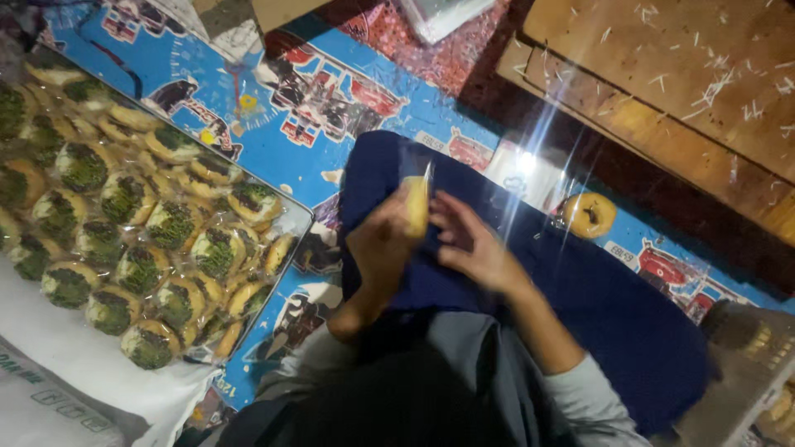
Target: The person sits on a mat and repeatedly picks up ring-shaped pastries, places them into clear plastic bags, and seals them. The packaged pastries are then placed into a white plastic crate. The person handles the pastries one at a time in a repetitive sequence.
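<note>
Together, left hand (383, 242), right hand (469, 240), gripping wrapped pastry (416, 204)

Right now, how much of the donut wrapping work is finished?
Done: many wrapped green-topped donuts fill the tray. In hand: the left hand and right hand hold one donut in clear wrap. Left: one donut lies on the blue mat.

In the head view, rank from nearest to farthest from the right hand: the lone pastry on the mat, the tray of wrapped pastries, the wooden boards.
From the right hand:
1. Lone pastry, just right of it on the mat.
2. Wooden boards, upper right.
3. Tray of wrapped pastries, far left.
</note>
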